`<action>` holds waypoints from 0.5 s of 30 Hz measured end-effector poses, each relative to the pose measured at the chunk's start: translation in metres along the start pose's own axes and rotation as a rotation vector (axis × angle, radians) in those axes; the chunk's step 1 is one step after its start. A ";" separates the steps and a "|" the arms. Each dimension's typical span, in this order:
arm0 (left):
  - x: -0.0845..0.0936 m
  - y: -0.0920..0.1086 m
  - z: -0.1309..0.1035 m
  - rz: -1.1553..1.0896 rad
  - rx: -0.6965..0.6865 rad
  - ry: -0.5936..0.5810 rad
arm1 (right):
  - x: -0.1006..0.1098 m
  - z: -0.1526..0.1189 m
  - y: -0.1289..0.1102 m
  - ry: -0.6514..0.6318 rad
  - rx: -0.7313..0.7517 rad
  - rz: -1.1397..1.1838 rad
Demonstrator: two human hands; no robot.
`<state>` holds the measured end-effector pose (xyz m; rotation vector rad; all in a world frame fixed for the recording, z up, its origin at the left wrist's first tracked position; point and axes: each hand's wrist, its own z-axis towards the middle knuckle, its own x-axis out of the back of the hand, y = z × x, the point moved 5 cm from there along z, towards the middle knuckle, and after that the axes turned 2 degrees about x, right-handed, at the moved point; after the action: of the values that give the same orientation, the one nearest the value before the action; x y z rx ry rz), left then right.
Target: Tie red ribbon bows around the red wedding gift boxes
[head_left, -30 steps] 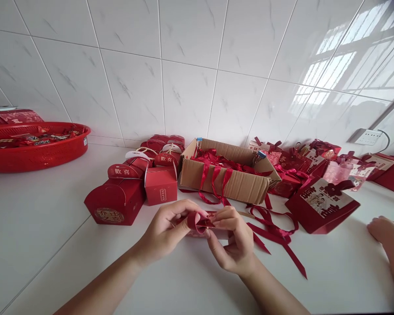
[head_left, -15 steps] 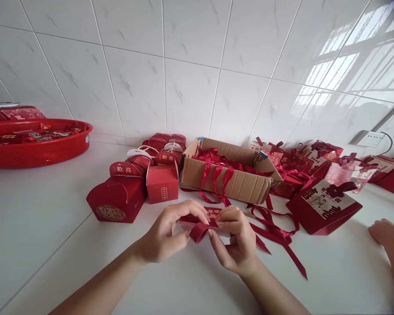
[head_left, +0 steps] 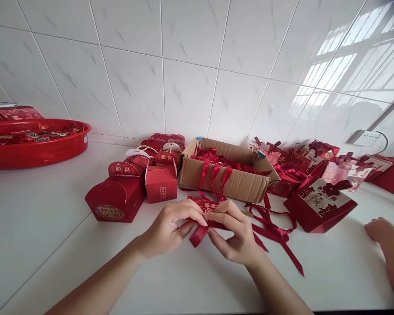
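Between my hands is a small red box (head_left: 203,204) with printed characters on its face. A dark red ribbon (head_left: 198,236) loops down from its near side. My left hand (head_left: 170,225) pinches the ribbon from the left, its fingertips near the box's edge. My right hand (head_left: 236,229) grips the box from the right, fingers on top and thumb beneath, close to the ribbon. The fingertips of both hands nearly meet. Just behind stands an open cardboard box (head_left: 226,181) filled with red ribbons, some hanging over its front.
Red gift boxes (head_left: 116,199) stand on the left, and a red basket (head_left: 42,151) of wrapped sweets is farther left. Loose ribbons (head_left: 279,232) and a red bag (head_left: 318,205) lie right. Another person's hand (head_left: 381,232) rests at the right edge.
The small red box has tilted, showing more of its printed face. My left fingers have closed in on the ribbon, and its loop looks narrower. The view has shifted slightly.
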<state>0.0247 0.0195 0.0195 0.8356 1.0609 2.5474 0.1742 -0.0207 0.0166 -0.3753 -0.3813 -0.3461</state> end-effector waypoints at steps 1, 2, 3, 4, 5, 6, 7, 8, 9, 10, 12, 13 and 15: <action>0.000 0.000 0.000 0.000 0.008 0.002 | 0.000 0.000 0.000 0.002 0.003 -0.008; 0.000 -0.001 0.000 -0.001 0.014 0.003 | 0.000 0.000 -0.001 0.008 0.008 -0.013; 0.000 -0.001 0.001 -0.004 0.017 0.007 | -0.001 0.000 -0.002 0.015 0.012 -0.018; 0.001 -0.001 0.001 -0.008 0.020 0.012 | -0.001 0.000 -0.002 0.024 0.016 -0.021; 0.001 -0.002 0.000 -0.012 0.025 0.017 | -0.001 -0.001 -0.003 0.036 0.019 -0.025; 0.001 -0.002 0.000 -0.017 0.029 0.021 | -0.002 -0.001 -0.003 0.050 0.020 -0.027; 0.002 -0.003 0.000 -0.024 0.032 0.026 | -0.002 -0.002 -0.003 0.066 0.021 -0.030; 0.002 -0.003 0.000 -0.030 0.035 0.033 | -0.002 -0.002 -0.002 0.080 0.021 -0.033; 0.002 -0.003 -0.001 -0.034 0.036 0.040 | -0.003 -0.003 -0.002 0.094 0.023 -0.038; 0.002 -0.003 -0.001 -0.039 0.034 0.047 | -0.003 -0.004 -0.002 0.107 0.025 -0.045; 0.002 -0.002 -0.002 -0.050 0.027 0.052 | -0.004 -0.005 -0.002 0.126 0.029 -0.063; 0.002 -0.002 -0.002 -0.054 0.027 0.048 | -0.005 -0.006 -0.002 0.130 0.032 -0.068; 0.002 -0.001 -0.003 -0.066 0.029 0.032 | -0.006 -0.006 -0.003 0.134 0.032 -0.066</action>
<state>0.0220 0.0191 0.0182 0.7563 1.1191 2.5038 0.1697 -0.0240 0.0095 -0.3066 -0.2686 -0.4263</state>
